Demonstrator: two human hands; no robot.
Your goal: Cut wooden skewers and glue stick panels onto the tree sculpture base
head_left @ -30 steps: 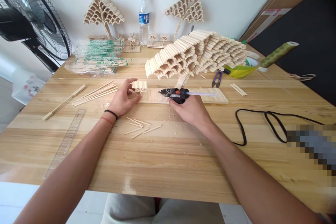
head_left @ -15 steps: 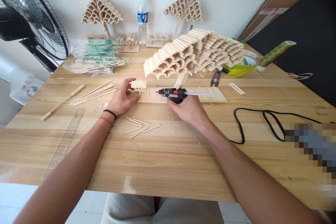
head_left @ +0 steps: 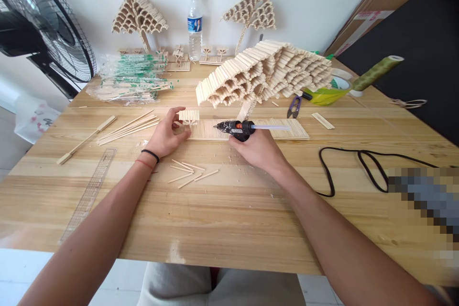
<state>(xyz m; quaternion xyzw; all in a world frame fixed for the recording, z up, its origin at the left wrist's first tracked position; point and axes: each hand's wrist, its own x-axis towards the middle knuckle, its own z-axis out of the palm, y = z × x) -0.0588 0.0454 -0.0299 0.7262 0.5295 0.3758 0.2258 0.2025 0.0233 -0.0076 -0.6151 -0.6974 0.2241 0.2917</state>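
Observation:
My right hand [head_left: 263, 150] is wrapped round a black hot glue gun [head_left: 238, 128] with a clear glue stick sticking out of its back. Its nozzle points left, just over a long flat base of wooden sticks [head_left: 208, 130]. At the base's left end my left hand [head_left: 168, 134] grips it, thumb at the front edge and index finger behind. Between those fingers a small stick table [head_left: 189, 115] stands on the base. Behind the glue gun rises a large tree-like stick model [head_left: 265, 74], its trunk coming down at the base's back edge.
Short cut sticks [head_left: 190, 172] and longer sticks [head_left: 129, 126] lie about. A clear ruler [head_left: 89, 191] rests at left. Purple snips [head_left: 294, 106], a black cord [head_left: 332, 172], bagged sticks [head_left: 132, 76], a water bottle [head_left: 194, 26] and a fan [head_left: 46, 24] surround the work.

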